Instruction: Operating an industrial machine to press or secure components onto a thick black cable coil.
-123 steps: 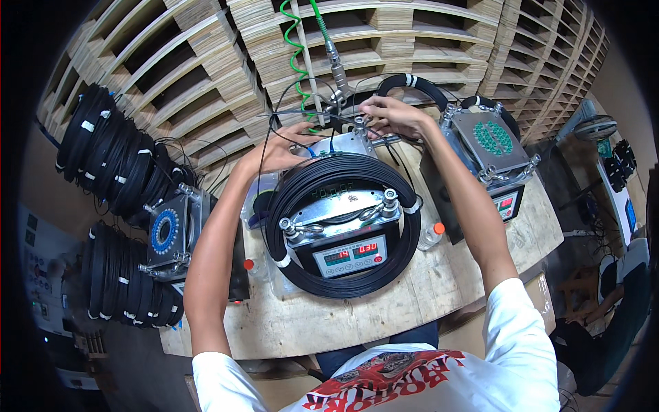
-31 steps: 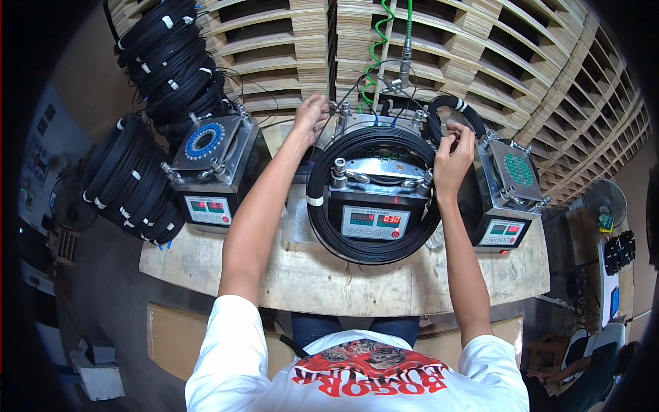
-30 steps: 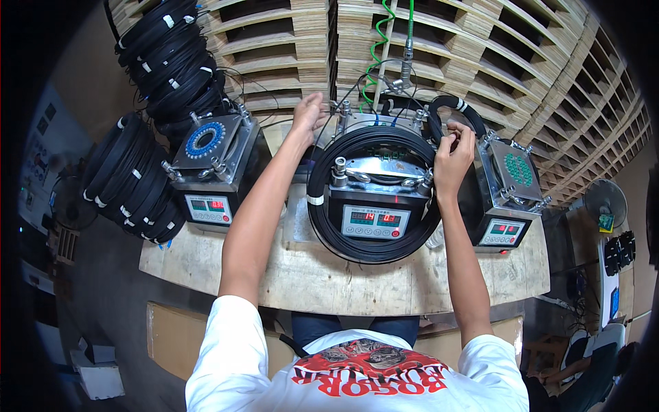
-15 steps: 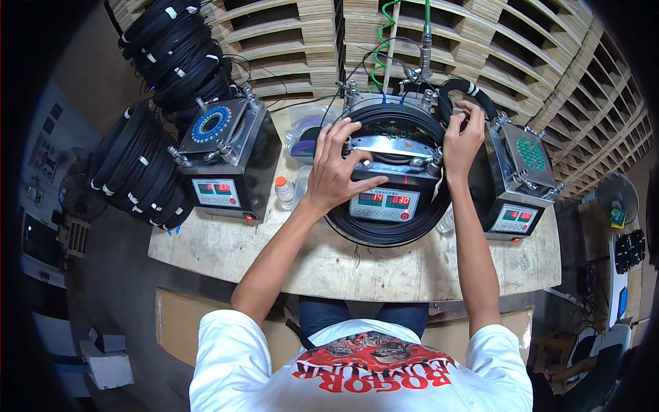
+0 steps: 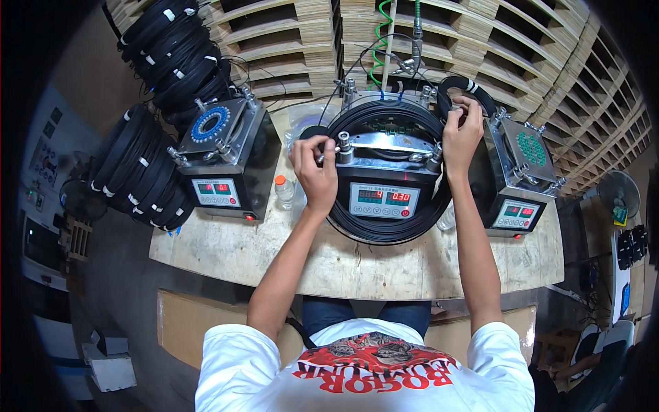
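Three grey metal boxes with red readouts stand on the wooden bench [image 5: 357,264]. The left hand [image 5: 314,173] pinches the middle box's post; the right hand [image 5: 461,134] grips the black cable coil [image 5: 384,226] ringing that box.

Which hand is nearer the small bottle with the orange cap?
Left. The left hand sits just right of the bottle; the right hand is across the middle machine.

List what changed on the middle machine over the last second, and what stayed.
The left hand came off the far left edge of the black cable coil and now grips a post on the middle machine's clamp bar. The right hand stays at the coil's upper right. The coil stays on the machine; the side machines are unmoved.
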A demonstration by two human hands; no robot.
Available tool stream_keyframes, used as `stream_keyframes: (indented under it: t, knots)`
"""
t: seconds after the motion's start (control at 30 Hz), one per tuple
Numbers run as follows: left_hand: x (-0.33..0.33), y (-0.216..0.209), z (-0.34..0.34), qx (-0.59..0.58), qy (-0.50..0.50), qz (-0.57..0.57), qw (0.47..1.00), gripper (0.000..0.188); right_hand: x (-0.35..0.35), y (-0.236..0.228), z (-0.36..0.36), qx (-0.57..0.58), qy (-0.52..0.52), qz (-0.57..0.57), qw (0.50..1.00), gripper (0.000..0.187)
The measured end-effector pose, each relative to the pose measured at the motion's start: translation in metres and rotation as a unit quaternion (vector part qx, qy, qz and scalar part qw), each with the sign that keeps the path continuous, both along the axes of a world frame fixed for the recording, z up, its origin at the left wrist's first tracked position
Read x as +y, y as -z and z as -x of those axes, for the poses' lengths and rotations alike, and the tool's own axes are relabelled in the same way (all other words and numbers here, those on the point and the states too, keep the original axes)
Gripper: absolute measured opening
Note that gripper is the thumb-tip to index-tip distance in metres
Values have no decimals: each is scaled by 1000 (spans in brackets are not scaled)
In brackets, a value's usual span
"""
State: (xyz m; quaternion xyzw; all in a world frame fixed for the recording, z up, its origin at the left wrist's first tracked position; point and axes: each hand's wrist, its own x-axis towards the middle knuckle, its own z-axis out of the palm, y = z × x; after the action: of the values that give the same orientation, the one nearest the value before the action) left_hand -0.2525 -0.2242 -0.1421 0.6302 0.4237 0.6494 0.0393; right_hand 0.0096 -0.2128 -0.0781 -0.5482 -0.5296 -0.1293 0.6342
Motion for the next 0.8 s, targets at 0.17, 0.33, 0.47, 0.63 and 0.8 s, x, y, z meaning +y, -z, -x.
stream_keyframes:
  t: [0.17,0.33,0.47,0.63,0.8]
  knots:
    - [-3,5,-1,26,-36,-8,999,13,-1,-1,0,-9,-9,12,1000,16]
    - [0,14,3,54,-18,-107,993,22,-2,-2,3,-6,-14,5,1000,16]
    - [0,8,-1,27,-7,-129,991,27,0,0,-1,-1,-12,17,1000,17]
    - [0,24,4,-65,40,44,996,21,1,-3,4,-1,-25,-10,1000,15]
    - [6,21,1,24,7,-152,988,18,-1,-1,4,3,-23,-1,1000,15]
